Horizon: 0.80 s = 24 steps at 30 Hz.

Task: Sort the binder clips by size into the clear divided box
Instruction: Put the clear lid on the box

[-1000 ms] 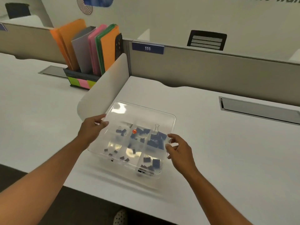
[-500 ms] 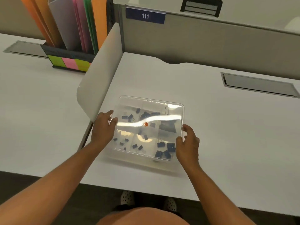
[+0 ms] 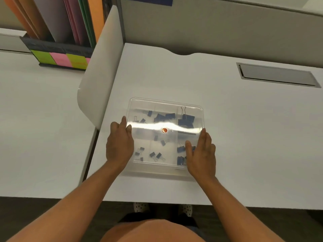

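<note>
The clear divided box (image 3: 166,103) rests flat on the white desk (image 3: 227,137), its clear lid on top with a small orange dot (image 3: 164,130) at the middle. Dark blue binder clips (image 3: 186,119) of different sizes lie in its compartments, larger ones at the right, smaller ones (image 3: 155,155) at the front left. My left hand (image 3: 119,145) grips the box's left edge, thumb on the lid. My right hand (image 3: 201,154) grips the right front edge, fingers over the lid.
A curved white divider panel (image 3: 99,81) stands just left of the box. Behind it a file holder (image 3: 57,49) carries coloured folders. A grey partition wall (image 3: 209,32) runs along the back, and a metal cable flap (image 3: 277,76) is set in the desk at the far right.
The box was held tilted above the desk a second ago; it has come down and now lies flat. Both hands stayed on its sides, and my view has tipped downward.
</note>
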Each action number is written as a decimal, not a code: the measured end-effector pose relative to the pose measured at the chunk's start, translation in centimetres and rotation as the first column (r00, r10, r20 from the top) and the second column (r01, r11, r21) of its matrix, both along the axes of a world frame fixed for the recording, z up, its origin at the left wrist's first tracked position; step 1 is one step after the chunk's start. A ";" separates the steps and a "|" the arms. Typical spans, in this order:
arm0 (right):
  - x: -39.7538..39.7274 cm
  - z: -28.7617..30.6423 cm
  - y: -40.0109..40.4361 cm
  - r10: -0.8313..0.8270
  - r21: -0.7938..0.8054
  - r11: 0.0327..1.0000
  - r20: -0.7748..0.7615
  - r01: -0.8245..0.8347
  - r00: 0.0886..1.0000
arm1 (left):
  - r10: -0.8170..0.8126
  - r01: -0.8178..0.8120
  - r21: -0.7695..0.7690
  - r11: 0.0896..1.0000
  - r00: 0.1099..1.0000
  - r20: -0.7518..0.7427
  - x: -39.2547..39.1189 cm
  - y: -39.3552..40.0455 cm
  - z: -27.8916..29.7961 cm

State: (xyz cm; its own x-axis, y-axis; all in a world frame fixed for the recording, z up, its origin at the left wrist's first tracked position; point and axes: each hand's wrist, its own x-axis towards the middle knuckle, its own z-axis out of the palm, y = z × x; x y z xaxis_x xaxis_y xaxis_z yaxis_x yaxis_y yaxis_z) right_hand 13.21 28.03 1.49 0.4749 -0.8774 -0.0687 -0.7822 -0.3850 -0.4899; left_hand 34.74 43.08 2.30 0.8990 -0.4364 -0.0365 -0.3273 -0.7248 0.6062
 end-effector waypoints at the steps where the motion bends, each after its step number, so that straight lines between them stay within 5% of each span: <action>1: 0.1 0.0 -0.2 0.019 0.006 1.000 -0.044 -0.018 0.999 | 0.009 -0.009 0.012 1.000 1.000 0.008 -0.2 -0.1 0.1; 7: 0.9 1.4 -1.2 0.029 0.012 1.000 -0.181 -0.027 0.983 | -0.027 0.029 0.027 0.999 0.997 -0.076 1.0 -0.2 0.3; 11: 3.4 3.5 -5.1 -0.028 0.015 0.999 0.010 0.028 1.000 | -0.044 0.044 -0.005 0.999 0.970 -0.239 5.5 -1.4 1.0; 14: 6.5 4.2 -9.3 -0.130 0.185 0.978 0.210 0.091 0.969 | 0.002 -0.135 -0.228 0.964 0.863 -0.505 9.7 -4.4 1.5; 17: 9.1 4.2 -12.2 -0.224 0.306 0.940 0.218 0.151 0.950 | -0.010 -0.287 -0.281 0.916 0.684 -0.729 11.9 -6.8 1.6; 20: 10.1 3.5 -13.6 -0.339 0.493 0.845 0.191 0.208 0.921 | -0.017 -0.236 -0.256 0.938 0.702 -0.712 12.4 -7.9 0.7; 24: 10.2 2.7 -13.9 -0.360 0.534 0.817 0.176 0.219 0.916 | 0.064 -0.230 -0.230 0.946 0.826 -0.560 11.6 -8.9 -0.4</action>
State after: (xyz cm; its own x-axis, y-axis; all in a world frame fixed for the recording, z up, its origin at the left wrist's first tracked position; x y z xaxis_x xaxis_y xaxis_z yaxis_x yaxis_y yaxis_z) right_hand 23.41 14.16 4.17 0.2662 -0.8567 -0.4418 -0.6360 0.1883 -0.7484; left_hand 46.36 34.14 1.94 0.8241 -0.3665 -0.4319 0.2080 -0.5133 0.8326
